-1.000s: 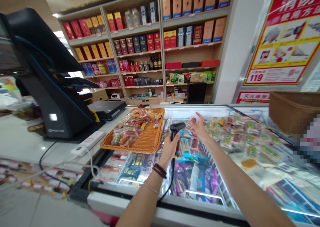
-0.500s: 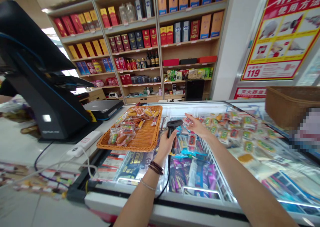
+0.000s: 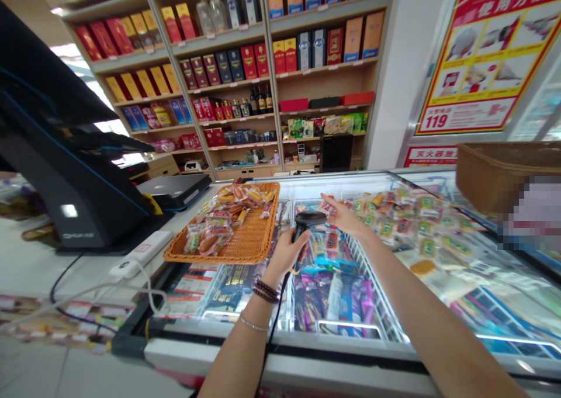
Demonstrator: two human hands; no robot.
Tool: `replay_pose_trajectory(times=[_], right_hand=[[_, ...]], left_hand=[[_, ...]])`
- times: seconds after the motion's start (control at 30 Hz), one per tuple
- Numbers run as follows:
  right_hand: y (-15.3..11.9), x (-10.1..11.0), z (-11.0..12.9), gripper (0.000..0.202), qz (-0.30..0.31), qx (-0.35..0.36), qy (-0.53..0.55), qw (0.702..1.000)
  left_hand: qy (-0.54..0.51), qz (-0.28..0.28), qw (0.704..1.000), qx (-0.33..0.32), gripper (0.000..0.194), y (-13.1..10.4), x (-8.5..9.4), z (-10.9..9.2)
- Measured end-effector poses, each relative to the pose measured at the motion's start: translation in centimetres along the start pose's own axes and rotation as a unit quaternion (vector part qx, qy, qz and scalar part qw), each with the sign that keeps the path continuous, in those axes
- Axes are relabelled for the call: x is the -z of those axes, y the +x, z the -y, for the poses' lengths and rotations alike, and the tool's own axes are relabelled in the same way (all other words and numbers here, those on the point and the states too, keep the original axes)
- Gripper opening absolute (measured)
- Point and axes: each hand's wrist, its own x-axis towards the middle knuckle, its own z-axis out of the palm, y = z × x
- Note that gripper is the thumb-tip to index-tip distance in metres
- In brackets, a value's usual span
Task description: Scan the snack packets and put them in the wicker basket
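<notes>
My left hand (image 3: pixel 287 252) is closed around the handle of a black handheld barcode scanner (image 3: pixel 310 217), its head pointing right. A dark cable (image 3: pixel 277 310) runs down from the handle past my wrist. Just right of the scanner head is my right hand (image 3: pixel 344 215), index finger stretched out and the other fingers partly hidden. I see nothing held in it; the scanner head covers part of the space by its fingertips. Below both hands, a chest freezer (image 3: pixel 245 360) holds bagged goods, with a red-labelled packet (image 3: pixel 332 240) between the hands.
An orange wicker basket (image 3: pixel 252 240) of wrapped sausages sits left of my hands. Many wrapped snacks (image 3: pixel 403 225) lie to the right, near a brown bin (image 3: pixel 486 173). A black checkout terminal (image 3: pixel 87 205), a flat scale (image 3: pixel 173 190) and a white power strip (image 3: pixel 140 253) occupy the left counter.
The view has shifted slightly. The scanner head has turned and moved a little right, closer to my right hand's fingers. My right hand has stayed almost in place.
</notes>
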Motion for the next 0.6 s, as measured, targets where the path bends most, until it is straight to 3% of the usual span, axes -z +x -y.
replay_pose_trajectory(times=[0.37, 0.6], right_hand=[[-0.04, -0.03, 0.15, 0.111, -0.010, 0.001, 0.007, 1.000], [-0.03, -0.15, 0.12, 0.103, 0.004, -0.011, 0.005, 1.000]], left_hand=[[0.002, -0.010, 1.000, 0.000, 0.064, -0.01, 0.14, 0.02], [0.006, -0.005, 1.000, -0.006, 0.066, 0.06, 0.19, 0.03]])
